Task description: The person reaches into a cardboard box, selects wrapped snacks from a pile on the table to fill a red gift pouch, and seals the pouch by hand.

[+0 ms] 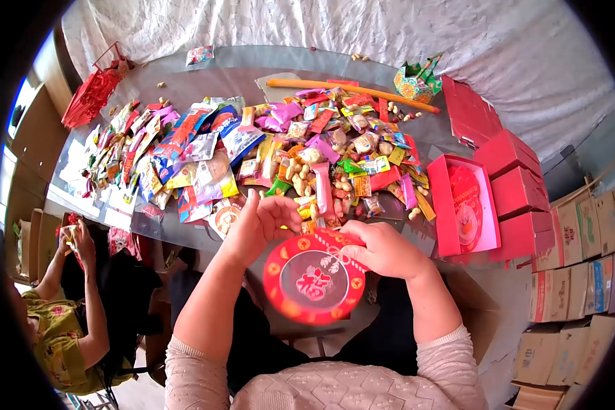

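My right hand (387,249) pinches the upper right edge of a round red candy bag (275,279), which has a clear window and a red character printed in the middle. The bag hangs above my lap, just off the table's near edge. My left hand (256,225) is by the bag's upper left side, thumb up and fingers loosely curled, with nothing seen in it. In front of both hands spreads a large heap of wrapped candies (321,147), with peanuts (299,176) among them and larger snack packets (212,171) to the left.
On the right stands an open red box (444,232) with a red item inside, beside several closed red boxes (519,191). An orange stick (352,94) lies behind the heap. Cardboard cartons (560,294) are stacked at right. Another person (65,335) sits at left, holding something small.
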`<state>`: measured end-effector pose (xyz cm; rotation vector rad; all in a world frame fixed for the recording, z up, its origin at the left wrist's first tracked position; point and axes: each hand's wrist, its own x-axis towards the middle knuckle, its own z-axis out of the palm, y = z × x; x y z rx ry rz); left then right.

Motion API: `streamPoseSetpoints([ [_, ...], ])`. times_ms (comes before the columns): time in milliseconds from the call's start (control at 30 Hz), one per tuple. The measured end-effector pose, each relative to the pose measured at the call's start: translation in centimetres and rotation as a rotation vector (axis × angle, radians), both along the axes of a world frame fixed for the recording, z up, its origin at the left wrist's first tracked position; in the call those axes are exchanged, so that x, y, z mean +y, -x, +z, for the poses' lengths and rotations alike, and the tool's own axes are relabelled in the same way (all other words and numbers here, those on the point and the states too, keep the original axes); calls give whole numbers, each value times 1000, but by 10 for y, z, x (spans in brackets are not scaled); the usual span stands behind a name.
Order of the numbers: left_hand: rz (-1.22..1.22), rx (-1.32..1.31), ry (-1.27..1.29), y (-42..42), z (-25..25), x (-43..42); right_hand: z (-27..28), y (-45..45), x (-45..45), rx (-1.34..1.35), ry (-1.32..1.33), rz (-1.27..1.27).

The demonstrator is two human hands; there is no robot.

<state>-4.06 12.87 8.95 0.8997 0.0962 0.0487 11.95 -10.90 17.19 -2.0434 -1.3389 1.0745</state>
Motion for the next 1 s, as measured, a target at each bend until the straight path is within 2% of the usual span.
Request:
streamPoseSetpoints([
  [67, 42, 32, -10, -2, -13, -1, -35, 3, -12, 398, -435, -221],
  [100, 79, 58, 1, -4, -6, -7, -32, 5, -8, 531, -792, -236],
  [167, 65, 31, -12, -6, -5, -2, -56, -14, -4, 1476, -885, -84],
  [200, 59, 28, 10, -7, -3, -2, -57, -16, 0, 1609, -843, 2],
  [267, -2, 3, 63, -6, -3, -1, -50, -15, 1, 1262, -731, -58],
  [300, -2, 35, 91, -6, 1, -5, -49, -12, 1, 919, -653, -127],
  [333, -2, 69, 119, -6, 6, -11, -56, 0, 10, 452, -608, -247],
  [367, -2, 104, 148, -5, 10, -17, -48, 2, 4, 351, -421, -263],
  [400, -28, 113, 129, -2, 11, -23, -50, 2, 4, 270, -361, -267],
  [467, -85, 173, -71, 6, 15, -24, -50, 5, 6, 219, -379, -317],
  [500, -179, 148, -68, 7, 13, -21, -50, 6, 7, 124, -435, -337],
  [600, -271, 284, -271, 3, 16, -24, -57, 5, 8, -173, -626, -350],
  [767, -99, 147, -392, -6, -7, -38, -50, 13, 8, -511, -684, -296],
  [867, -84, 193, -406, -7, 5, -44, -49, 14, 10, -636, -726, -266],
  [967, 19, 348, -531, -9, 20, -52, -51, 15, 12, -762, -735, -229],
  [1000, 32, 313, -519, -10, 15, -51, -53, 14, 13, -792, -758, -216],
])
